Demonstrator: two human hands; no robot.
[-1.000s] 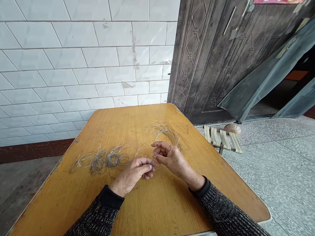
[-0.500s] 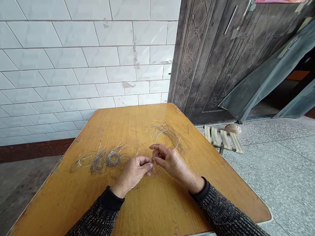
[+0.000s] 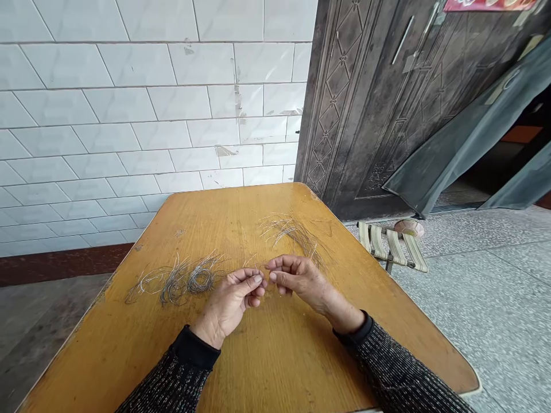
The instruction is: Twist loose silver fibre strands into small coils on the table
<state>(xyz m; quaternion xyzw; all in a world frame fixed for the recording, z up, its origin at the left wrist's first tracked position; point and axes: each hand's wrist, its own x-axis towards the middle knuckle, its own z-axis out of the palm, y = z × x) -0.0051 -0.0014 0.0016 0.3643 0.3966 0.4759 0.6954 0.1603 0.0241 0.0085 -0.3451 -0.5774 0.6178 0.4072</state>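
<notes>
Head view, left hand (image 3: 232,297) pinching wire (image 3: 259,269), right hand (image 3: 303,283) grip unclear, pink poster (image 3: 488,5) cropped

No lettering, label, brand, number or sign is legible anywhere here.

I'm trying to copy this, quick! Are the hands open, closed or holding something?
Left hand: closed, pinching a thin wire between thumb and forefinger.
Right hand: partly curled, thumb near forefinger; can't tell whether it holds thin wire too.

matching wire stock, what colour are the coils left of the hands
The coils look silvery grey, some strands darker; the head view shows them best.
</notes>
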